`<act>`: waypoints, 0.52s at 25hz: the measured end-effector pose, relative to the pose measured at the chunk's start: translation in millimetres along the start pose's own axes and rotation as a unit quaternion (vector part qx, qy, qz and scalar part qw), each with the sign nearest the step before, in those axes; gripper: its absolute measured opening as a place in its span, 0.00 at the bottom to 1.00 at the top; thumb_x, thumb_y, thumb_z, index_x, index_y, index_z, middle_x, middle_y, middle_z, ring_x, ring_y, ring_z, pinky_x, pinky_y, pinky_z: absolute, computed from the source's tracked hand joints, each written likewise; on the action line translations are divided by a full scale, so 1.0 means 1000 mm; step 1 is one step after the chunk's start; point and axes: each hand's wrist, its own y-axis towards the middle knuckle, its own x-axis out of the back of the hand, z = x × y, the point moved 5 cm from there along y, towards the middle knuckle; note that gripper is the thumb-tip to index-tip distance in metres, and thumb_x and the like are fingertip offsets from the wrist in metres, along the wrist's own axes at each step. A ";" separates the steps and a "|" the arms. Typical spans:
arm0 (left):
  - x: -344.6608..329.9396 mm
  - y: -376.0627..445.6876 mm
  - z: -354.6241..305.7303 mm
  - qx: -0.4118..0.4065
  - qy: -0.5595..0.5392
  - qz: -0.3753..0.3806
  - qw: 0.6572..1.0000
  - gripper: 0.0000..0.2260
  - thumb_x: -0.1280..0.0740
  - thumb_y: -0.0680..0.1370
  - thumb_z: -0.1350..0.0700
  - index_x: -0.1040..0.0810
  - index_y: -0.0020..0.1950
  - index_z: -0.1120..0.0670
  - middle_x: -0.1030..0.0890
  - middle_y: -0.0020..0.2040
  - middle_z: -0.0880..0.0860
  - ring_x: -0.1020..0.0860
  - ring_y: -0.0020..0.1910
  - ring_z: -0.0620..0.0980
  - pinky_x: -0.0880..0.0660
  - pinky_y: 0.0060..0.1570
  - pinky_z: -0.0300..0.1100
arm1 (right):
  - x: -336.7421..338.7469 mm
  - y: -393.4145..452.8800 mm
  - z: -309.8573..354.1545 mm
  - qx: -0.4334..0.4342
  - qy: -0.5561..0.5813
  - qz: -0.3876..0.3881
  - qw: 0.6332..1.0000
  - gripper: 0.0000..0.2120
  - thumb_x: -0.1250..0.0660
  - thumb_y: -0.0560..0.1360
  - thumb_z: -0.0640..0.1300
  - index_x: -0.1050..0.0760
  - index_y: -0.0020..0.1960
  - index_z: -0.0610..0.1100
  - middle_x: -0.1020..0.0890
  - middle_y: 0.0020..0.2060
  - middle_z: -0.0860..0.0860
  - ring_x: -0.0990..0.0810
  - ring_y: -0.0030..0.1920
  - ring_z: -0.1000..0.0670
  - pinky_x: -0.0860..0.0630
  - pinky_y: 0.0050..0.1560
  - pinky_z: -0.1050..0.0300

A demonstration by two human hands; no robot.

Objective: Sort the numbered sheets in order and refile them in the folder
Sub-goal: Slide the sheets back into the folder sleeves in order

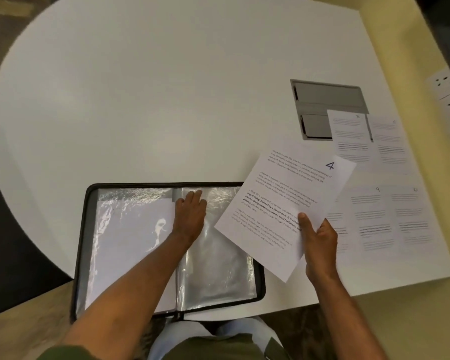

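Sheet 4 (289, 203), printed with paragraphs and a handwritten 4 in its corner, is held tilted above the folder's right edge, pinched at its near edge by the right hand (320, 242), thumb on top and fingers beneath. Open on the near edge of the white table (166, 87) lies the folder (89, 229), black-rimmed, its clear sleeves shining. On the right-hand sleeve (218, 268), near the spine, the left hand (190, 214) rests flat with straight fingers together. More sheets (374, 216) lie spread on the table's right side, the far ones overlapping a grey hatch (322, 100).
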 end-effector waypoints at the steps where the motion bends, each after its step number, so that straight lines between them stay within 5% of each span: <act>1: 0.004 0.001 0.002 -0.006 0.002 -0.009 1.000 0.15 0.21 0.64 0.63 0.19 0.47 0.55 0.19 0.59 0.57 0.21 0.56 0.60 0.27 0.49 0.54 | -0.004 0.005 0.000 0.001 0.001 0.006 1.000 0.19 0.30 0.81 0.44 0.25 0.71 0.48 0.16 0.59 0.54 0.16 0.58 0.54 0.20 0.64 0.48; 5: 0.015 0.013 0.006 -0.048 0.004 0.000 0.999 0.13 0.24 0.64 0.67 0.24 0.41 0.54 0.22 0.45 0.53 0.22 0.45 0.57 0.31 0.52 0.55 | -0.014 0.033 0.004 -0.001 0.019 0.006 1.000 0.19 0.30 0.80 0.46 0.25 0.71 0.49 0.16 0.60 0.54 0.16 0.59 0.53 0.21 0.64 0.47; 13: 0.023 0.038 0.008 -0.108 -0.039 0.123 0.986 0.09 0.32 0.73 0.58 0.25 0.51 0.50 0.24 0.57 0.48 0.29 0.62 0.53 0.44 0.63 0.52 | -0.054 0.107 -0.008 -0.117 0.222 -0.018 0.968 0.19 0.31 0.82 0.43 0.26 0.72 0.50 0.16 0.60 0.51 0.17 0.60 0.49 0.17 0.56 0.51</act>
